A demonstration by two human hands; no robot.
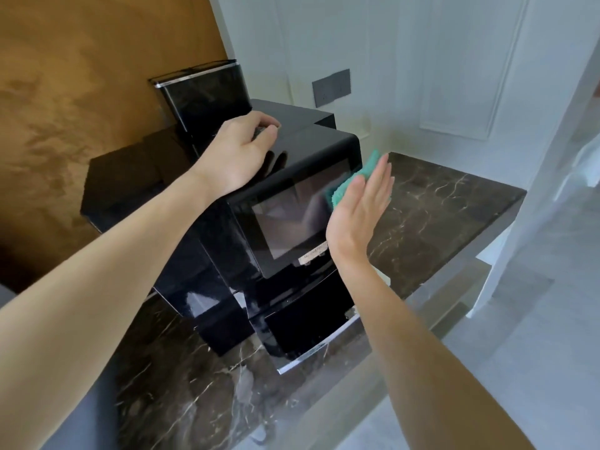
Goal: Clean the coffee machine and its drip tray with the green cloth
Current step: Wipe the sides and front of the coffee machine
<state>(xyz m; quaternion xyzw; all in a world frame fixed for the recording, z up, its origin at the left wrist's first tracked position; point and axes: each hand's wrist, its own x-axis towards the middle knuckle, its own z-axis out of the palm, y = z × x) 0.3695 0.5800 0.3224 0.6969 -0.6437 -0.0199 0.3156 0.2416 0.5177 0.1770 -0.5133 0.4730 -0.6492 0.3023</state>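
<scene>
A glossy black coffee machine point(285, 196) stands on a dark marble counter point(438, 216). Its screen faces me and its drip tray point(311, 332) with a chrome front edge sits at the bottom. My left hand point(237, 154) rests on the machine's top, fingers curled over a raised edge there. My right hand point(360, 206) is flat with straight fingers and presses the green cloth point(352, 181) against the machine's right side, at the upper right corner of the screen. Most of the cloth is hidden behind my palm.
A dark bean hopper point(204, 95) rises behind the machine, and a black box point(130, 186) sits to its left against the brown wall. A grey wall plate point(331, 87) is on the white wall. The counter's edge drops to the floor at right.
</scene>
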